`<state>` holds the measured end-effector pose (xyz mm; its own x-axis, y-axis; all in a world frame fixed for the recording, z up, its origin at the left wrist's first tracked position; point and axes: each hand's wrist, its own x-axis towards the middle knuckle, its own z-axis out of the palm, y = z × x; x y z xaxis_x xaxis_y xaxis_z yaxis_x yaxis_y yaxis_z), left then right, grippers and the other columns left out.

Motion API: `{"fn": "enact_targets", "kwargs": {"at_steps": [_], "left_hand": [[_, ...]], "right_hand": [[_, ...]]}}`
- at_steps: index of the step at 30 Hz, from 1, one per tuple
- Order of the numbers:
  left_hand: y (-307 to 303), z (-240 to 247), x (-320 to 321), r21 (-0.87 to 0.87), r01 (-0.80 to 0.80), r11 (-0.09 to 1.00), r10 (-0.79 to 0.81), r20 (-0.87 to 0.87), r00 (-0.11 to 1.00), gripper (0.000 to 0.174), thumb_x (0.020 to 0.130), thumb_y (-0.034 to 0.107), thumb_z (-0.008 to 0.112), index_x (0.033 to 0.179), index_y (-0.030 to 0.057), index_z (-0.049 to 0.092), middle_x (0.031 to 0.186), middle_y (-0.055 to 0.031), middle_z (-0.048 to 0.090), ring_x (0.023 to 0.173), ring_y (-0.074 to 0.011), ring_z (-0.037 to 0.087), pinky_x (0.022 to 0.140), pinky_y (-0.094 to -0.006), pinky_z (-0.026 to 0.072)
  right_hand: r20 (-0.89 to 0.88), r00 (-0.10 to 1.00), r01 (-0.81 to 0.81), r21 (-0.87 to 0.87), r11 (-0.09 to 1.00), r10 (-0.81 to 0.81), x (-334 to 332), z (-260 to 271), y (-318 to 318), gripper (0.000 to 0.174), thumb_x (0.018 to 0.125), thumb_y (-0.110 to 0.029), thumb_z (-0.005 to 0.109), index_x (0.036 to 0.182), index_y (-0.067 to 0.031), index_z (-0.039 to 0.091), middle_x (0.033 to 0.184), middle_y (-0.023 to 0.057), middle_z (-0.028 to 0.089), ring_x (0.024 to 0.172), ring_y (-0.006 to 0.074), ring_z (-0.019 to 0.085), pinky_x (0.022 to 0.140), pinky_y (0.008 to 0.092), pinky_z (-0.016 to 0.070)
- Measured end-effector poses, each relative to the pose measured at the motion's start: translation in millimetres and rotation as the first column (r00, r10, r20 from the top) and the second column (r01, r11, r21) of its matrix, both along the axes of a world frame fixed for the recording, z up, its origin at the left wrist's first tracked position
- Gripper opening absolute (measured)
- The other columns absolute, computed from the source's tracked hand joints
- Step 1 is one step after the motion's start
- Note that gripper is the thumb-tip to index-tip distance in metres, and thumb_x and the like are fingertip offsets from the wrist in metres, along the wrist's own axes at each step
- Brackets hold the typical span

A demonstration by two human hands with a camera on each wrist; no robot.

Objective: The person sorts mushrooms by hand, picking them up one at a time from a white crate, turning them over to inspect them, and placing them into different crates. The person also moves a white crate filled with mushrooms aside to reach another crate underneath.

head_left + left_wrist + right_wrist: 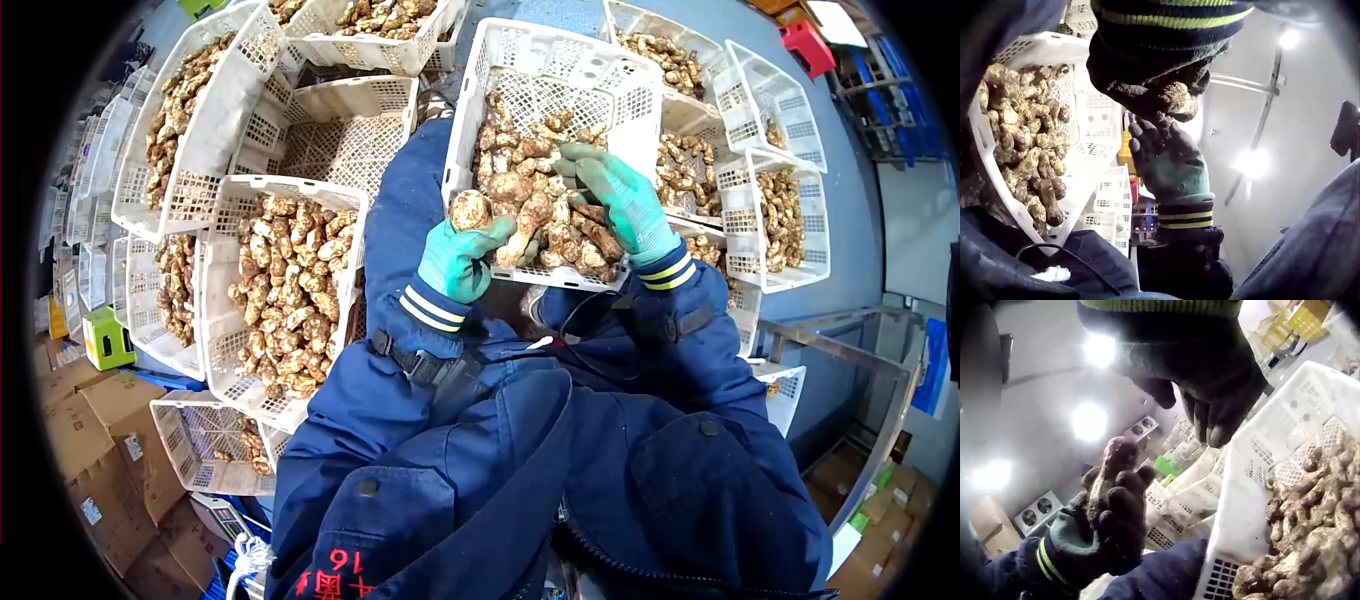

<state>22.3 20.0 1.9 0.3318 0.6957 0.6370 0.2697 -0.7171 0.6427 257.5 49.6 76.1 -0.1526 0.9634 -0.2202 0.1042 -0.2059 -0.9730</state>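
Observation:
A brown-and-white mushroom with a rounded top [470, 211] is gripped in the gloved left hand [461, 262], over the near left corner of a white crate [620, 95] of mushrooms. The left wrist view has this mushroom [1179, 101] under the left hand [1147, 72]; in the right wrist view its long body [1107, 472] stands upright in the curled left fingers [1124, 515]. Over the crate's right side is the gloved right hand [625, 205], empty, its fingers extended. The right wrist view shows the right fingers [1213, 422] slightly bent, apart from the mushroom.
Another crate [215, 300] full of mushrooms stands at the left, with an emptier crate [410, 100] behind it. More part-filled crates [815, 215] are stacked at the right, near a metal frame [895, 400]. Cardboard boxes [110, 450] lie at the lower left.

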Motion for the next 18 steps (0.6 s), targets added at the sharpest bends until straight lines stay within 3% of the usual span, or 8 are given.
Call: {"fn": "enact_targets", "kwargs": {"at_steps": [2, 4, 6, 9, 13, 14, 16, 18], "left_hand": [[-9.4, -6.8, 12.1, -0.568, 0.132, 0.812, 0.132, 0.399, 0.907, 0.029, 0.079, -0.013, 0.058, 0.103, -0.0003, 0.067, 0.089, -0.0128, 0.07, 0.083, -0.0272, 0.068, 0.076, -0.0303, 0.0542], [-2.4, -12.5, 1.1, -0.215, -0.012, 0.977, 0.031, 0.089, 0.996, 0.029, 0.079, -0.014, 0.056, 0.102, 0.0003, 0.067, 0.088, -0.0131, 0.07, 0.084, -0.029, 0.068, 0.077, -0.0318, 0.0546], [0.6, -19.5, 6.9, -0.507, 0.844, 0.175, 0.6, 0.734, 0.316, 0.026, 0.093, 0.006, 0.053, 0.118, 0.0018, 0.058, 0.112, -0.0189, 0.063, 0.106, -0.0332, 0.063, 0.081, -0.0447, 0.0568], [4.9, -5.2, -9.7, -0.619, 0.78, 0.088, 0.641, 0.635, 0.432, 0.032, 0.1, 0.02, 0.047, 0.126, 0.0017, 0.05, 0.111, -0.0195, 0.064, 0.099, -0.0315, 0.065, 0.083, -0.0389, 0.0559], [47.3, 11.1, -85.0, -0.466, 0.786, 0.407, 0.456, 0.849, 0.267, 0.041, 0.097, 0.023, 0.052, 0.131, 0.0016, 0.049, 0.121, -0.0188, 0.061, 0.105, -0.0316, 0.063, 0.085, -0.0371, 0.0562], [77.6, 23.2, -123.4, -0.094, 0.896, 0.433, 0.369, 0.926, -0.081, 0.046, 0.096, 0.026, 0.053, 0.134, 0.001, 0.045, 0.125, -0.0206, 0.058, 0.11, -0.032, 0.061, 0.09, -0.039, 0.0548], [106.5, 73.7, -193.7, -0.535, 0.386, 0.752, 0.298, 0.797, 0.525, 0.034, 0.099, 0.011, 0.042, 0.13, -0.001, 0.047, 0.129, -0.0195, 0.055, 0.116, -0.0329, 0.057, 0.101, -0.0435, 0.0487], [112.6, 101.4, -214.9, -0.512, 0.26, 0.819, 0.402, 0.835, 0.376, 0.038, 0.098, 0.017, 0.046, 0.131, -0.0021, 0.045, 0.126, -0.0219, 0.055, 0.112, -0.0327, 0.06, 0.095, -0.0392, 0.0533]], "right_hand": [[0.54, 0.83, -0.145, -0.032, 0.989, 0.139, 25.3, -44.0, 9.7, 0.041, 0.097, -0.034, 0.047, 0.123, -0.0053, 0.057, 0.111, 0.0127, 0.067, 0.1, 0.023, 0.064, 0.087, 0.0325, 0.0488], [0.749, 0.511, -0.167, -0.395, 0.903, 0.422, 24.1, -41.6, 21.2, 0.041, 0.093, -0.04, 0.046, 0.114, -0.0073, 0.06, 0.105, 0.0203, 0.066, 0.096, 0.0359, 0.064, 0.087, 0.0412, 0.0493], [0.893, 0.246, -0.306, -0.296, 0.905, 0.376, 42.7, -108.4, 16.1, 0.039, 0.089, -0.035, 0.052, 0.111, -0.0034, 0.06, 0.105, 0.0237, 0.065, 0.098, 0.0378, 0.062, 0.087, 0.0471, 0.0466], [0.943, 0.07, -0.415, -0.27, 0.869, 0.326, 38.6, -134.3, -1.9, 0.036, 0.083, -0.037, 0.057, 0.104, -0.0073, 0.063, 0.1, 0.0199, 0.065, 0.096, 0.0372, 0.062, 0.086, 0.0452, 0.0477], [0.891, -0.044, -0.352, -0.438, 0.827, 0.453, 26.3, -133.0, 0.8, 0.04, 0.082, -0.037, 0.057, 0.111, -0.0093, 0.061, 0.106, 0.0197, 0.065, 0.099, 0.0378, 0.063, 0.087, 0.0477, 0.0485], [0.873, -0.062, -0.343, -0.474, 0.811, 0.484, 31.0, -143.9, 2.2, 0.039, 0.084, -0.036, 0.056, 0.111, -0.0095, 0.061, 0.107, 0.0189, 0.065, 0.101, 0.0366, 0.062, 0.087, 0.0474, 0.0488], [0.892, -0.048, -0.333, -0.439, 0.835, 0.45, 29.9, -134.6, -1.3, 0.038, 0.085, -0.037, 0.054, 0.111, -0.0102, 0.061, 0.107, 0.0186, 0.065, 0.102, 0.0358, 0.062, 0.087, 0.0469, 0.049], [0.865, 0.006, -0.293, -0.478, 0.828, 0.501, 34.1, -133.4, 0.5, 0.042, 0.085, -0.039, 0.054, 0.115, -0.0104, 0.059, 0.115, 0.0184, 0.062, 0.106, 0.037, 0.06, 0.089, 0.049, 0.0474]]}}
